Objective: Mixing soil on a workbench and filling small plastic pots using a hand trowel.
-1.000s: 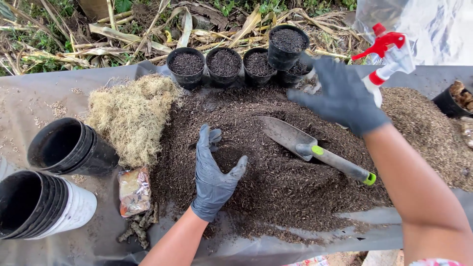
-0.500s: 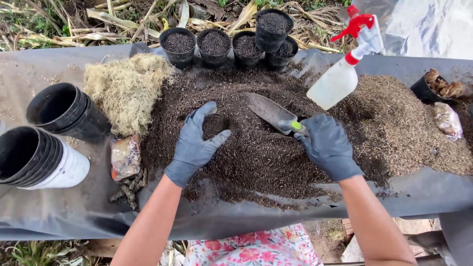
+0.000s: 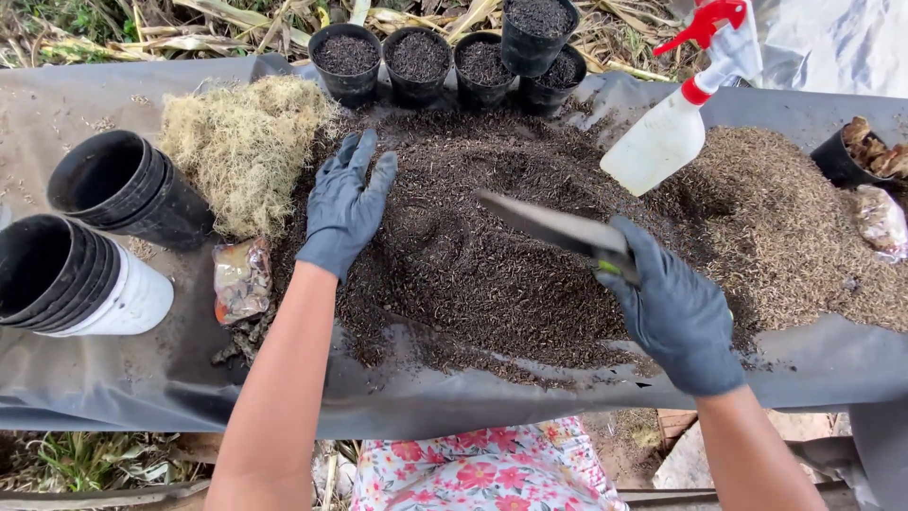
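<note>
Resting flat and open-fingered on the coarse dark soil heap (image 3: pixel 492 255), the gloved left hand (image 3: pixel 342 210) lies apart from the right hand (image 3: pixel 676 317), which is curled tight around a metal trowel (image 3: pixel 553 227) above the heap, beside fibrous pale moss (image 3: pixel 241 147) and a white spray bottle (image 3: pixel 676 128).

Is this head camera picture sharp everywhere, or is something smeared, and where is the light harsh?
In the head view, the trowel blade in the right hand looks slightly smeared by motion, while the left hand on the dark soil pile is crisp; daylight is soft and even, with only faint shadows; the spray bottle and the plastic at top right look brightest; straight edges bow a little toward the corners.
</note>
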